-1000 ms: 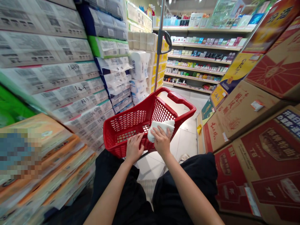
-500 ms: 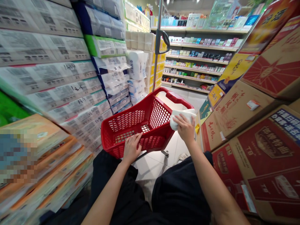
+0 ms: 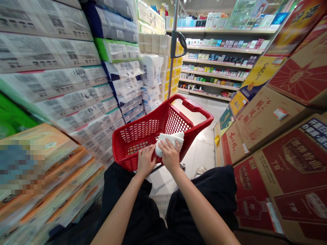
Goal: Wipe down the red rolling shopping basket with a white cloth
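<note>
A red plastic shopping basket (image 3: 139, 125) with perforated sides, a looped handle and small wheels stands before my knees. Fingers of my left hand (image 3: 146, 160) curl over its near rim. Beside it, my right hand (image 3: 170, 156) presses a folded white cloth (image 3: 171, 137) against the same rim, near its middle. Both hands almost touch. Through the grid of the basket's bottom the floor shows. Part of the near side is hidden behind my hands and the cloth.
Wrapped paper packs (image 3: 71, 81) are piled high on the left, with orange cartons (image 3: 63, 163) lower down. Cardboard boxes (image 3: 255, 119) line the right. A metal pole with a black grip (image 3: 176, 44) rises behind the basket. Stocked shelves (image 3: 217, 63) stand at the back.
My right hand has slid the cloth leftward along the basket's rim, from the handle end to beside my left hand. My left hand stays on the near rim.
</note>
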`<state>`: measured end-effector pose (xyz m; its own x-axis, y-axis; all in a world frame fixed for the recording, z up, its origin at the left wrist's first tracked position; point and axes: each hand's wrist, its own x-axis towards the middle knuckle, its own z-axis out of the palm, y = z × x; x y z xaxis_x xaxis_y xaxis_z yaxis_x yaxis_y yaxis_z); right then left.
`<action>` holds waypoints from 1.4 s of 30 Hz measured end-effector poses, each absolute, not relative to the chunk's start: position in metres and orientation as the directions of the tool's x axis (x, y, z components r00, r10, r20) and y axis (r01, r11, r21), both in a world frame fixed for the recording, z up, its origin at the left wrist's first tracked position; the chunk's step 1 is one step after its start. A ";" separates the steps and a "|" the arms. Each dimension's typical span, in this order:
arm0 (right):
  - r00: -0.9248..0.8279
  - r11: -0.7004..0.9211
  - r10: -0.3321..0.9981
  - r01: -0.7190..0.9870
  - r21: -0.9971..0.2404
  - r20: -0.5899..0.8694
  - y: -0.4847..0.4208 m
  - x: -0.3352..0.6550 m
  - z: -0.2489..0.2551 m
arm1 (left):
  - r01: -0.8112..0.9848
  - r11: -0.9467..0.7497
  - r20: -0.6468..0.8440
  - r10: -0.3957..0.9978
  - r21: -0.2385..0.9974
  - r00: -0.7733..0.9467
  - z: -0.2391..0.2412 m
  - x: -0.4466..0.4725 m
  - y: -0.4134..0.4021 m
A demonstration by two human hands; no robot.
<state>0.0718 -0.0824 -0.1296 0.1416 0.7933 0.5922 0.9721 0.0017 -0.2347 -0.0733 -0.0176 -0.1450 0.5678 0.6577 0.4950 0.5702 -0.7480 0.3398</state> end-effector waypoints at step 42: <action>0.104 -0.121 0.763 0.993 -0.018 0.638 -0.118 0.198 -0.075 | 0.568 -0.803 0.544 0.564 0.183 0.622 -0.141 -0.078 -0.016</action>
